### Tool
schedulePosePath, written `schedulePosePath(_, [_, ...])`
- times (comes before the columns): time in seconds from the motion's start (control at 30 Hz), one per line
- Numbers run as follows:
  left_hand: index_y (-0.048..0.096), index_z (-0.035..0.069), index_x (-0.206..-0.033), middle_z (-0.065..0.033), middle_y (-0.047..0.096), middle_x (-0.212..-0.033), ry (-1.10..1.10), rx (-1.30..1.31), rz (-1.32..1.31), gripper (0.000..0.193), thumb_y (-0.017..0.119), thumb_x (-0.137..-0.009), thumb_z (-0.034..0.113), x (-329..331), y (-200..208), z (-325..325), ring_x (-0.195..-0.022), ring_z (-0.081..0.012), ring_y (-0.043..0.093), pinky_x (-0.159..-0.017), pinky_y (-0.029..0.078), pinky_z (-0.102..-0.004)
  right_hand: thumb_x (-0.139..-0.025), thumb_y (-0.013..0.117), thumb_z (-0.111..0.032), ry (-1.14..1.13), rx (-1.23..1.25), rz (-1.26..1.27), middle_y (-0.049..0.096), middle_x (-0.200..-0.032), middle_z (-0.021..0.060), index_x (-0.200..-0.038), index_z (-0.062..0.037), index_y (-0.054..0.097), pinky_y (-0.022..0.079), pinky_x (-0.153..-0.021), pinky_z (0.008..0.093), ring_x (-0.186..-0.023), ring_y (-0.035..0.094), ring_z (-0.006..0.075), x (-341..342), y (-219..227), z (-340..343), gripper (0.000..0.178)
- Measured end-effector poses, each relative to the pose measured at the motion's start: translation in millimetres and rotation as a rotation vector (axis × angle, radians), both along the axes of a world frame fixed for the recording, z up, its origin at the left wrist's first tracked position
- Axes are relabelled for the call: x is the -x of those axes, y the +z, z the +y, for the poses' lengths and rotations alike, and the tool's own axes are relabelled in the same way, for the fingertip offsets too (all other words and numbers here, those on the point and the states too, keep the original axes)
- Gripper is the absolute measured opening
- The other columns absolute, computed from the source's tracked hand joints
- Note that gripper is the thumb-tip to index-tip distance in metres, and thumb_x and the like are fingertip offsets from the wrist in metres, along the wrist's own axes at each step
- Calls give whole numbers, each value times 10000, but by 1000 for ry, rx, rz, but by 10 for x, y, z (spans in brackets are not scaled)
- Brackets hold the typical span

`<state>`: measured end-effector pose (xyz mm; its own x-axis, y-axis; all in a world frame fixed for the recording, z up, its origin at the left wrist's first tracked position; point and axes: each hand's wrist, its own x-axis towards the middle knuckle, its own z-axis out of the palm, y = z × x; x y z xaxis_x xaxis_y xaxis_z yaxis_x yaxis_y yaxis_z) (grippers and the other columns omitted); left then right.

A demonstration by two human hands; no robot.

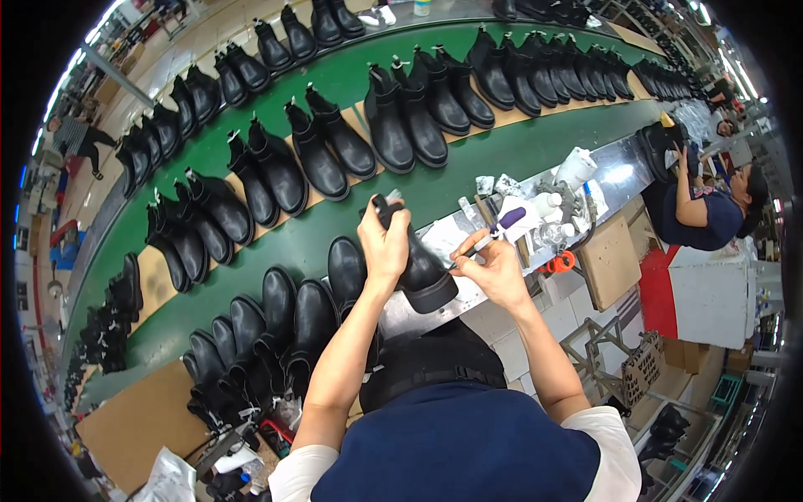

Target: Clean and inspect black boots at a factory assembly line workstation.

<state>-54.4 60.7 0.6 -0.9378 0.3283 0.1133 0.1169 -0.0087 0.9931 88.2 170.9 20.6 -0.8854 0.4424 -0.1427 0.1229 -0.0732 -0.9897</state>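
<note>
My left hand is closed round the upper part of a black ankle boot, held tilted over the bench edge with its dark sole toward me. In my right hand is a slim dark pen-like tool, pinched between fingers and thumb. Its tip is close to the boot's side; whether it touches cannot be made out. A purple piece lies in line with the tool's upper end, and I cannot tell if they are joined. White cloths and small bottles are beside my right hand.
Rows of black boots stand on the green conveyor belt. More boots are left of my left forearm. Orange rings hang at the metal bench edge. A co-worker sits at the right, handling a boot.
</note>
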Motion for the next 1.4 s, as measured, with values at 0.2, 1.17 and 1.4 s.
schedulePosePath(0.2, [565,-13,-925,-140,584,-842,-43,104,395,212,615,-718,-7,-601,-131,-410,-778,-272,550,-705,429,-349,-703,654,-179,-56,-855,-760,634,-876,250,-898,55,578,518,-709,424,-756,645,365,-232,-814,1030,314])
schedulePosePath(1.17, [186,132,-1430,-185,542,-1212,-179,1187,-283,1172,867,-498,335,627,-1157,-1033,-1130,-330,518,-954,424,-390,-483,840,-370,430,-626,-527,495,-1270,215,-1361,12,329,385,-990,360,-1175,490,314,1139,-1558,-91,1085])
schedulePosePath(1.4, [279,96,-1411,-149,602,-1066,-99,-8,-551,950,806,-624,21,624,-686,-1251,-877,-198,616,-728,533,-315,-780,670,-61,239,449,-73,609,-1040,87,-1199,41,497,491,-794,267,-909,598,156,875,-926,394,465])
